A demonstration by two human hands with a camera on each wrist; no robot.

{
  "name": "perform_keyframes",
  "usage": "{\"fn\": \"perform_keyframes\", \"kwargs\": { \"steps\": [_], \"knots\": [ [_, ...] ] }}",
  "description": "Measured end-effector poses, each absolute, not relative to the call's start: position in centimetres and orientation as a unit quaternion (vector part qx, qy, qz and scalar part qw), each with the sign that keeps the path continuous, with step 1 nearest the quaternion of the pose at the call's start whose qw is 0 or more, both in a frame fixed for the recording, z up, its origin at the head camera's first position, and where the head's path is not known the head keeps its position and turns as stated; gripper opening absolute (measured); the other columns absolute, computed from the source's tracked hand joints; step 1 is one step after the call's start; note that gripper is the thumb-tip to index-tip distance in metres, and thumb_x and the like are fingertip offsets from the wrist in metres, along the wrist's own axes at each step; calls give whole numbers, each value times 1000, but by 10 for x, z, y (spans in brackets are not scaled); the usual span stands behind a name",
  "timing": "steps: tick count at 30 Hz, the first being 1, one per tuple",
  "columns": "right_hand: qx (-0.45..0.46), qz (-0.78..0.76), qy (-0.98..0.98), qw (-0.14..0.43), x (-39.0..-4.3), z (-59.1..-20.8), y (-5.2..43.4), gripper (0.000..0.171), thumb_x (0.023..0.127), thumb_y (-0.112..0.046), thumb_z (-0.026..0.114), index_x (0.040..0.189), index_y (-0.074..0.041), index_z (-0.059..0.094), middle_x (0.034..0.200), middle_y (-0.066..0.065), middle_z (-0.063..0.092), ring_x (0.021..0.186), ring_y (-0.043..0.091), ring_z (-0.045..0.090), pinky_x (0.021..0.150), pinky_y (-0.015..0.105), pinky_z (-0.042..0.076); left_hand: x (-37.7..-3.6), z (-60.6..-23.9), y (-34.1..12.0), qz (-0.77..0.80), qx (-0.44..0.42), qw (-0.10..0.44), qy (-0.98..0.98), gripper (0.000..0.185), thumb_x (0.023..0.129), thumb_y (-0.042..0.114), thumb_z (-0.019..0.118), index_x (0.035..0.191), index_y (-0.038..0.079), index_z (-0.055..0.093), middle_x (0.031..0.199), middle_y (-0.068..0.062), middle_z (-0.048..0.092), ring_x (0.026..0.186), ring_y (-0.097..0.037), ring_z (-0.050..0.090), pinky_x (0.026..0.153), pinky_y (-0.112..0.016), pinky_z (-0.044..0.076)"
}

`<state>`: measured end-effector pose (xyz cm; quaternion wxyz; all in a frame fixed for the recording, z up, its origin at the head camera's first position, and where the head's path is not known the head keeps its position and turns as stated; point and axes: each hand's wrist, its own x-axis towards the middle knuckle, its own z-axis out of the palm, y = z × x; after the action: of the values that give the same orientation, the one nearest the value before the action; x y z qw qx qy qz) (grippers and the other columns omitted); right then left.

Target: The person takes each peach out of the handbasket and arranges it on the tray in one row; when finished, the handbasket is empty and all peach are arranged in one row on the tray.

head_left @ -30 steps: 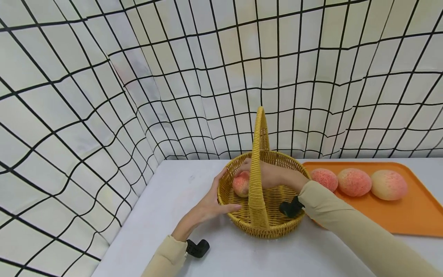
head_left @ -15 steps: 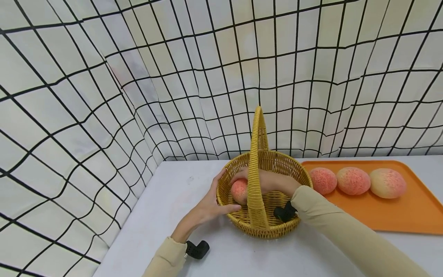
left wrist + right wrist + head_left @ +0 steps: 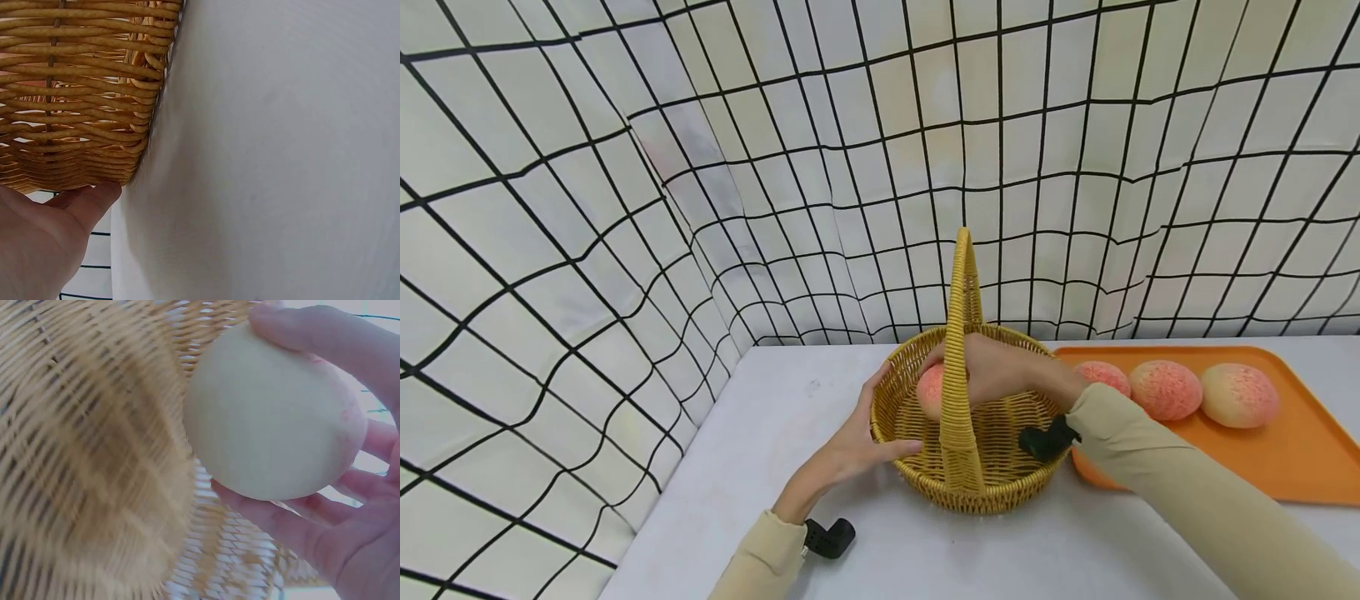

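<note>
A yellow wicker basket point(image 3: 996, 498) with a tall arched handle point(image 3: 956, 383) stands on the table. My left hand point(image 3: 847, 446) holds its left side, the thumb laid across the rim and the fingers along the outer wall. In the left wrist view, fingertips point(image 3: 94, 199) touch the woven wall low down. Inside the basket, my right hand point(image 3: 988, 368) grips a peach point(image 3: 275, 419), pale cream with a pink blush, between thumb and fingers. The handle partly covers that peach in the head view; the right wrist view shows it above the weave.
An orange tray point(image 3: 1240, 479) lies right of the basket, bearing three pink-and-cream peaches point(image 3: 1165, 390); my right forearm crosses its near left corner. Black-gridded white cloth point(image 3: 880, 208) rises behind and left of the white table point(image 3: 760, 392).
My right hand with the peach first dipped toward the front left, then came back and rightward within the basket. My left hand has stayed on the basket's side.
</note>
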<state>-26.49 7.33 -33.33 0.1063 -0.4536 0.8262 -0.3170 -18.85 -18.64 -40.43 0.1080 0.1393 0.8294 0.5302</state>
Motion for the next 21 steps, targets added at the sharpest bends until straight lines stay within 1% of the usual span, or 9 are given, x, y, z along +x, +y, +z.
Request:
{"fn": "perform_keyframes", "kwargs": {
  "steps": [3, 7, 10, 13, 15, 17, 19, 20, 21],
  "knots": [
    [-427, -335, 836, 75, -259, -322, 95, 56, 82, -31, 91, 129, -8, 69, 116, 0, 70, 100, 16, 65, 84, 35, 59, -188, -405, -186, 530, 137, 109, 830, 122, 82, 46, 88, 169, 30, 3, 175, -9, 8, 158, -36, 18, 124, -62, 20],
    [-378, -346, 859, 15, -242, -312, 137, 59, 79, -35, 94, 129, -18, 69, 123, -3, 66, 107, 19, 62, 86, 41, 57, -190, -405, -183, 532, 143, 113, 827, 123, 82, 45, 88, 169, 29, 2, 174, -12, 9, 157, -38, 19, 123, -63, 20],
    [-340, -353, 871, -19, -227, -304, 177, 60, 79, -32, 95, 132, -24, 68, 128, -5, 65, 109, 18, 61, 87, 40, 57, -192, -405, -181, 531, 146, 115, 826, 122, 83, 43, 87, 169, 28, 2, 174, -13, 10, 157, -38, 19, 123, -63, 20],
    [-282, -346, 894, -38, -215, -297, 224, 62, 81, -29, 94, 135, -30, 65, 131, -6, 63, 110, 9, 59, 87, 28, 55, -193, -403, -181, 533, 147, 115, 825, 121, 84, 41, 87, 169, 29, 3, 174, -13, 10, 157, -37, 19, 124, -63, 19],
    [-232, -338, 911, -49, -212, -297, 256, 66, 80, -26, 94, 138, -28, 64, 132, -8, 62, 109, 0, 56, 83, 18, 52, -194, -402, -182, 535, 147, 114, 824, 120, 84, 41, 87, 169, 29, 2, 174, -14, 11, 157, -37, 20, 124, -62, 20],
    [-183, -332, 923, -64, -210, -301, 288, 69, 79, -23, 95, 140, -23, 62, 129, -16, 60, 107, -7, 51, 80, 10, 46, -194, -402, -183, 534, 146, 110, 826, 120, 84, 41, 87, 169, 29, 2, 174, -13, 10, 157, -36, 20, 124, -62, 19],
    [-144, -344, 924, -87, -209, -311, 316, 70, 79, -18, 95, 140, -16, 60, 124, -24, 58, 102, -12, 49, 76, 5, 43, -194, -401, -185, 533, 146, 106, 827, 120, 84, 41, 87, 169, 28, 2, 174, -13, 10, 157, -37, 19, 124, -61, 19],
    [-121, -346, 925, -101, -209, -318, 329, 69, 80, -19, 94, 140, -17, 59, 120, -28, 56, 98, -13, 49, 74, 4, 43, -194, -401, -185, 533, 145, 106, 827, 120, 84, 40, 87, 169, 28, 2, 174, -13, 10, 157, -37, 20, 124, -61, 19],
    [-104, -353, 923, -114, -209, -325, 341, 65, 82, -19, 92, 138, -22, 59, 117, -31, 53, 96, -15, 48, 71, 3, 43, -194, -401, -186, 532, 145, 105, 828, 120, 85, 40, 87, 169, 28, 2, 174, -13, 9, 157, -36, 19, 124, -61, 19]
  ]
}}
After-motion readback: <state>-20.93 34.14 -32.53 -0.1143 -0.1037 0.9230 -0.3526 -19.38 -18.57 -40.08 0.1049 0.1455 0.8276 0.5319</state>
